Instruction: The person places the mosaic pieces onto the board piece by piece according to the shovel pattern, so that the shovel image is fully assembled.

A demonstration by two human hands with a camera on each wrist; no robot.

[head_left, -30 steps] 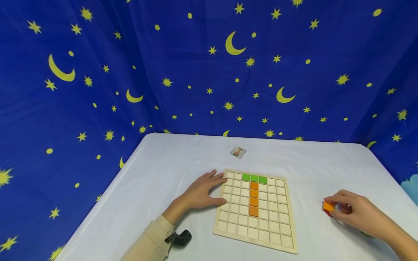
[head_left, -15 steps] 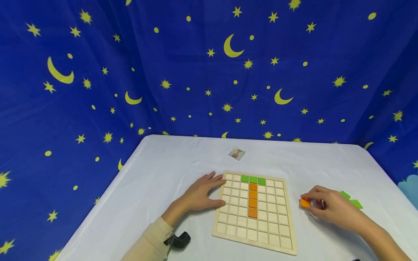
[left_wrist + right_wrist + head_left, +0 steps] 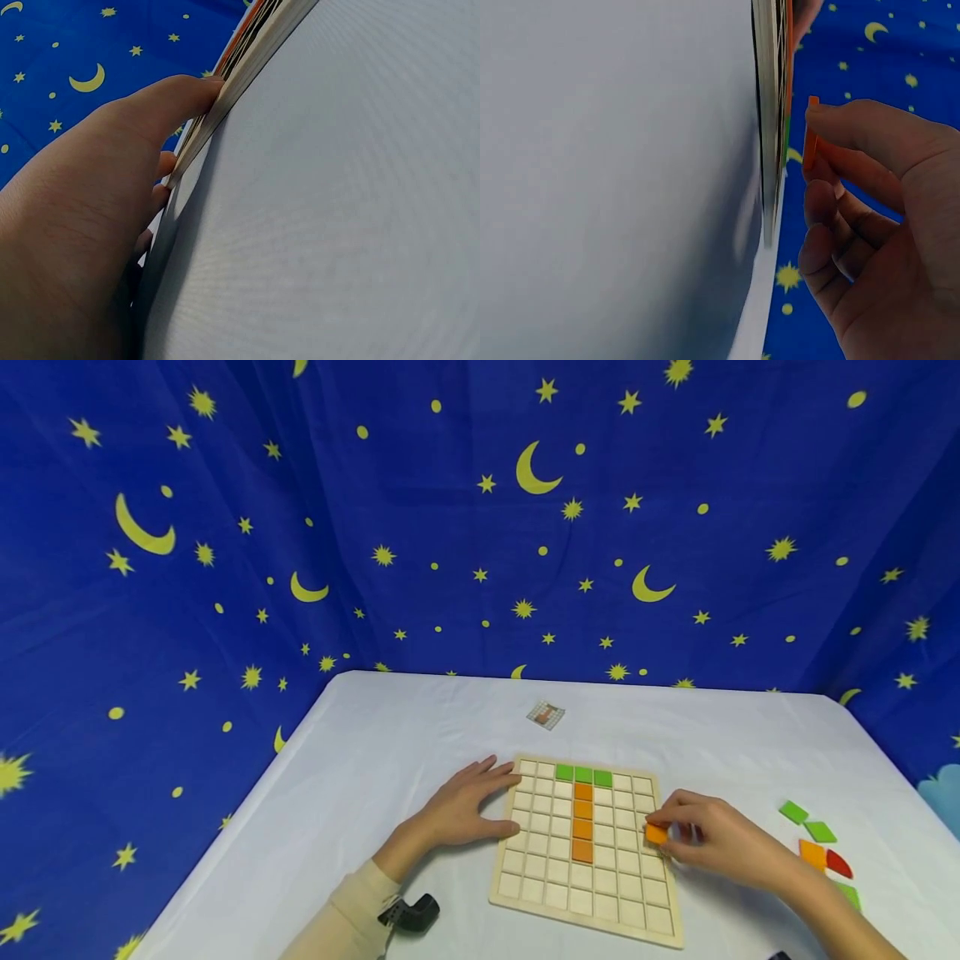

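A square wooden grid board [image 3: 543, 867] lies on the white table. Three green tiles [image 3: 583, 775] fill cells in its top row, and a column of orange tiles [image 3: 582, 811] runs down from the middle one. My left hand [image 3: 461, 806] rests at the board's left edge, fingers spread, thumb and fingertips touching the rim; the left wrist view shows the thumb [image 3: 187, 97] on it. Over the board's right edge, my right hand [image 3: 716, 839] pinches an orange square tile [image 3: 656, 834] between thumb and fingers. In the right wrist view this orange tile [image 3: 811, 139] is seen edge-on, apart from the board.
Right of my right hand lie loose pieces: green tiles [image 3: 820, 832], an orange tile [image 3: 812, 855] and a red quarter-round piece [image 3: 838, 864]. A small pattern card [image 3: 546, 715] lies behind the board. A blue star-printed cloth [image 3: 450, 510] hangs around the table.
My right hand has moved left from the loose pieces to the board's right edge, carrying the orange tile. The loose pieces have come into view. My left hand stays at the board.
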